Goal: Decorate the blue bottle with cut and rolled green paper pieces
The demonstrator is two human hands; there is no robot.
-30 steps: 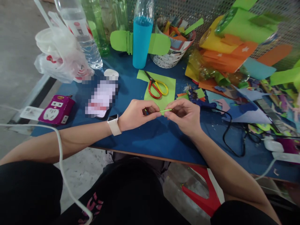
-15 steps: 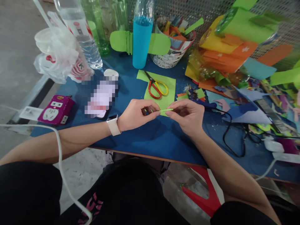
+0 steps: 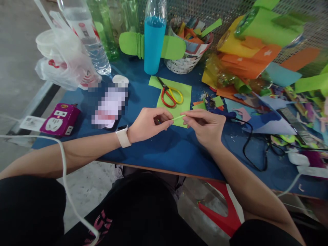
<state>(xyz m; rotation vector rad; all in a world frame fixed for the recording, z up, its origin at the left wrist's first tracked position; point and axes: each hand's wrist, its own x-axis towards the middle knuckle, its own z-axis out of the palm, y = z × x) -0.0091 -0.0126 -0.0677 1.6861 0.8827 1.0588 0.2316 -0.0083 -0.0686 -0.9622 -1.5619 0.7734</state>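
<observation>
Between my two hands is a thin light-green strip [image 3: 178,117], which looks like paper or foam; its exact material I cannot tell. My left hand [image 3: 152,124] pinches its left end between thumb and forefinger. At the other end, the fingertips of my right hand [image 3: 208,128] are closed on it. Just beyond the hands lies a light-green sheet [image 3: 186,91] on the blue table [image 3: 153,153]. Scissors [image 3: 171,95] with one red and one yellow handle rest on that sheet, blades pointing away to the left.
A phone [image 3: 110,107] and a purple power socket [image 3: 60,119] lie to the left. Behind stand a water bottle [image 3: 91,41], a bottle of blue liquid [image 3: 153,46] and a basket [image 3: 186,58] of scraps. Coloured scraps and a black cable [image 3: 247,143] fill the right side.
My right hand has shifted slightly, its fingertips moving a little left and up along the strip. The strip now slants upward to the right. My left hand is nearly unchanged.
</observation>
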